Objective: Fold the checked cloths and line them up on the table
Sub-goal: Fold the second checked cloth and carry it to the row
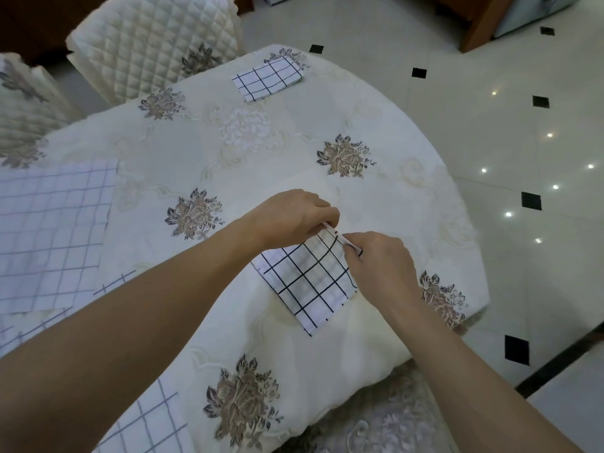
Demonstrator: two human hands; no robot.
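Table (287,148) under a flowered cream tablecloth (376,204). Beyond it, two quilted chairs (153,37). Right of it, glossy pale floor (457,125) with black diamonds (531,201), lamp glints (508,214), a wooden post (478,27).

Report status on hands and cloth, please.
Left hand and right hand pinch far edge of folded black-checked white cloth. Second folded checked cloth beyond. Nothing blocking.

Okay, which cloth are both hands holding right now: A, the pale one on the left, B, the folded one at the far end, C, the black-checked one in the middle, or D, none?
C: the left hand and right hand both pinch the far edge of the middle cloth.
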